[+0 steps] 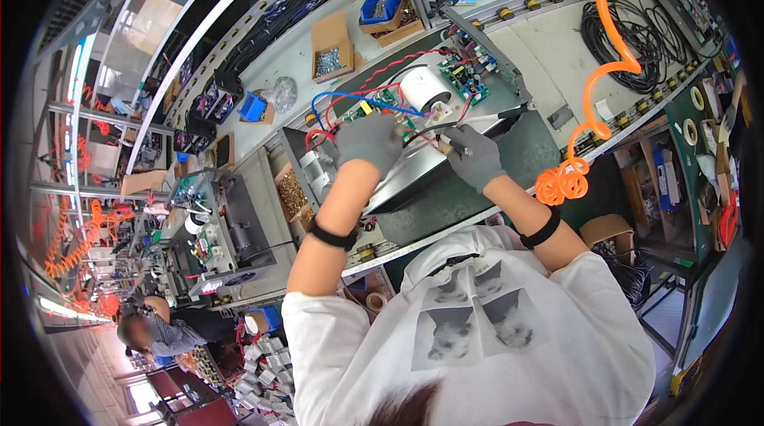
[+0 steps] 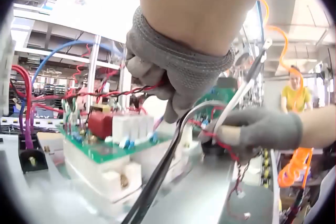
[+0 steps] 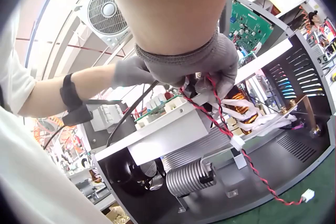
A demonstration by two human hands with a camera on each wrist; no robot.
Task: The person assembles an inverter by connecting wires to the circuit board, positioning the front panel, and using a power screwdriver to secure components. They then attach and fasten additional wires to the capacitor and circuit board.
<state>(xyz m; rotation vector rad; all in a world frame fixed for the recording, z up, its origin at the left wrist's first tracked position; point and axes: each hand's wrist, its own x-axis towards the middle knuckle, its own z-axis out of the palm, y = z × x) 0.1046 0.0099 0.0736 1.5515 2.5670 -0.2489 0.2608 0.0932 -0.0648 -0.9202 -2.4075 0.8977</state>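
Both hands wear grey gloves and work over an open metal chassis (image 3: pixel 247 192) full of electronics. In the left wrist view, the left hand (image 2: pixel 178 79) has curled fingers gripping a twisted red and black wire (image 2: pixel 118 94) above a green circuit board (image 2: pixel 105 153). Black cables (image 2: pixel 160 169) run just below those fingers. Opposite it, the right hand (image 1: pixel 476 157) pinches more red and black twisted wires (image 3: pixel 223 124), whose white connectors (image 3: pixel 308 195) hang free over the chassis side. A white cylindrical part (image 1: pixel 426 87) stands behind the hands. Some fingertips are hidden among the wires.
A ribbed metal coil (image 3: pixel 190 179) sits in the chassis's lower side. An orange coiled air hose (image 1: pixel 593 91) hangs at the right. Behind are a cardboard box (image 1: pixel 333 48) of small parts, a blue bin (image 1: pixel 380 4) and a black cable bundle (image 1: pixel 637 36).
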